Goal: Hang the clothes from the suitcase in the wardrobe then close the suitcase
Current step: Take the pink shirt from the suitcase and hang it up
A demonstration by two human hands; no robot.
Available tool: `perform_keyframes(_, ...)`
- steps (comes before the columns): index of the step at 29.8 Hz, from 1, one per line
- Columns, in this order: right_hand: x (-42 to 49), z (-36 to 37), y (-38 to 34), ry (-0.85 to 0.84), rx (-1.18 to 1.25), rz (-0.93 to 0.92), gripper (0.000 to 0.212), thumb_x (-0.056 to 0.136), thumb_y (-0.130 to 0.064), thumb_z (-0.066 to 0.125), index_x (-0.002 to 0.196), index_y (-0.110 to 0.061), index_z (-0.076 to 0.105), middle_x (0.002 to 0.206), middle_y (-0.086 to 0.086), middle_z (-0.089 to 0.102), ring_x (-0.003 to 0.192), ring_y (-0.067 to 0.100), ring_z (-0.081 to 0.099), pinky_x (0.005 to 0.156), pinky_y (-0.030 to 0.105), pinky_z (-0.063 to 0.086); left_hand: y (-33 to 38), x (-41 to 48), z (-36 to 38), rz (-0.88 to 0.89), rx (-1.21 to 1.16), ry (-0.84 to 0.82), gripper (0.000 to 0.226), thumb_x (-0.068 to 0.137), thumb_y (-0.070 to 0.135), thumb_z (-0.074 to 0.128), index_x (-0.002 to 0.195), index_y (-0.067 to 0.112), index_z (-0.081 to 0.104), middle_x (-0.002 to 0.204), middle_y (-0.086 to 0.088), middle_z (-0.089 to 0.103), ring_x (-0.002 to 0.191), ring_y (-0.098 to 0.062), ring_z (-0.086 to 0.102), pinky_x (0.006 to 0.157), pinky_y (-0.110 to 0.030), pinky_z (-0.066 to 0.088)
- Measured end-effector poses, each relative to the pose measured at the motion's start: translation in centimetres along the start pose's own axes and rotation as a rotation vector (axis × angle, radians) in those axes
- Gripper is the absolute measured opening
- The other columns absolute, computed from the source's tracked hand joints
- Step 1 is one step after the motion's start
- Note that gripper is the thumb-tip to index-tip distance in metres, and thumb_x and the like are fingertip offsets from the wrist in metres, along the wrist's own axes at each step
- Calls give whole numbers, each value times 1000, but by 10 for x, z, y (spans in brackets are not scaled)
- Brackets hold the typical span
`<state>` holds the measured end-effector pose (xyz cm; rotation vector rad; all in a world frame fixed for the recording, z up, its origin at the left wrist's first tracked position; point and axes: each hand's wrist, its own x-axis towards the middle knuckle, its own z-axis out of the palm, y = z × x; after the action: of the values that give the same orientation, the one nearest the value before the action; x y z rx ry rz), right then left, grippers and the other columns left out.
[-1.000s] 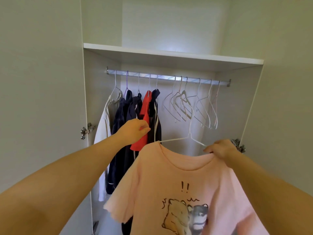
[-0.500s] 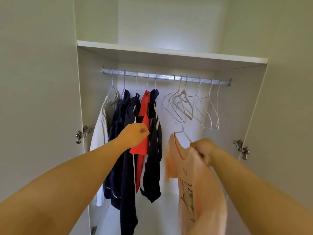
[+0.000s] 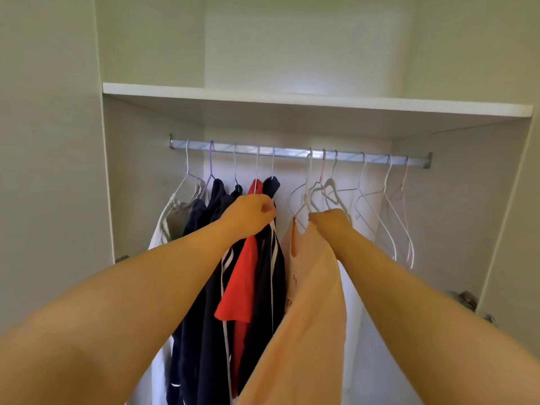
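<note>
Several garments are already hanging at the left of the rail (image 3: 292, 152). The left hand (image 3: 251, 211) is curling its fingers on the navy top (image 3: 271, 258), and the right hand (image 3: 330, 222) is gripping the pink T-shirt (image 3: 309, 302) just beside it. The suitcase is lying out of view, likely awaiting closing.

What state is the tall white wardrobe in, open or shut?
Open: the white wardrobe shows its metal rail; the left hand grips a navy garment hanging inside, the right hand a peach T-shirt.

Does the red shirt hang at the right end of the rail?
No, the red shirt hangs left of the middle of the rail among dark garments, and empty hangers fill the right end.
</note>
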<state>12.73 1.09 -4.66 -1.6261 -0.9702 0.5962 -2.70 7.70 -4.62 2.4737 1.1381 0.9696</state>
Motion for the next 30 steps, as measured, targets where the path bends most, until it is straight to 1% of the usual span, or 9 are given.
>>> perform_keyframes(2,13,1,-10,-10,15,-16,13,96,-13,48,109,-9,49,83,8,52,60,13,43,34,13,38,0,17,1,-8,9,0,24,94,23,49,107,8,63,105,-5,63,93,-18,57,81,-28,44)
perform_keyframes(4,46,4,-22,-1,16,-71,32,96,-10,48,127,0,46,107,16,57,77,21,56,59,16,51,-1,47,5,-43,-13,20,23,94,22,48,103,7,63,99,-5,62,92,-20,57,85,-30,45)
perform_keyframes(6,72,6,-33,20,-16,-102,37,96,-6,47,130,8,41,103,19,57,98,32,59,82,32,53,-3,71,9,-95,-82,33,18,93,19,47,93,9,62,90,-6,59,84,-20,53,83,-32,45)
perform_keyframes(10,116,12,-51,-1,-176,-163,30,97,-10,46,121,9,50,91,15,50,59,16,39,37,16,36,-8,108,15,-133,-103,48,14,92,20,49,93,15,62,88,2,57,82,-15,52,76,-25,42)
perform_keyframes(13,157,25,-47,-15,-129,-157,22,95,-6,47,111,8,54,76,11,47,62,20,44,47,22,34,-19,127,23,-153,-37,19,11,93,20,49,90,16,59,92,1,57,87,-16,52,78,-25,42)
perform_keyframes(15,177,36,-43,-25,-135,-91,11,94,-1,45,88,4,53,67,9,42,57,18,41,49,25,33,-28,136,26,-161,10,-7,15,93,20,49,93,13,62,94,-2,59,91,-18,54,81,-27,42)
perform_keyframes(18,204,49,-31,-91,-166,-11,31,95,2,42,65,-5,39,65,9,37,56,17,37,50,25,30,-41,147,32,-174,39,-16,22,93,20,49,102,8,64,105,-7,65,92,-17,53,79,-23,39)
perform_keyframes(24,215,62,-13,-120,-132,23,32,94,-3,42,65,-14,37,69,4,39,58,14,38,54,26,36,-55,148,39,-204,35,-34,22,94,21,49,104,9,64,111,-5,64,101,-18,56,81,-21,39)
perform_keyframes(30,200,61,3,-107,-143,97,29,90,6,44,65,-5,40,62,11,31,51,19,31,46,26,25,-61,128,42,-232,12,-37,19,93,22,51,101,10,64,109,-6,65,105,-21,57,87,-25,43)
